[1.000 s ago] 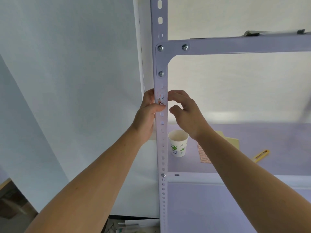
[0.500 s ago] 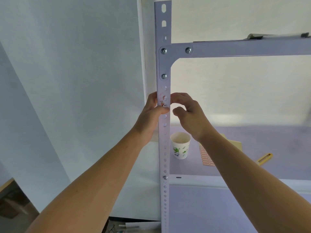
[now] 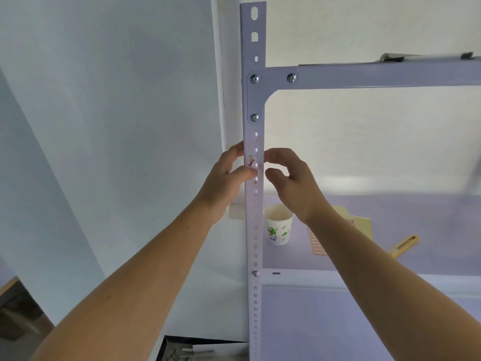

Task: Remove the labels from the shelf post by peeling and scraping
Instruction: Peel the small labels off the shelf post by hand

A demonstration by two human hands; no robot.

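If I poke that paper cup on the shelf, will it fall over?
Probably. The paper cup looks thin and seems empty, so likely light. Its base is narrower than its rim, so a high poke may tip it.

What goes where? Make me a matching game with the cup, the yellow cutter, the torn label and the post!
1 white paper cup with green print
2 yellow plastic cutter
3 torn label scraps
4 lilac perforated metal shelf post

a upright, gripped by the left hand
b stuck on the post's front
c lying rightmost on the lilac shelf
d standing beside the post

Pairs: 1-d, 2-c, 3-b, 4-a
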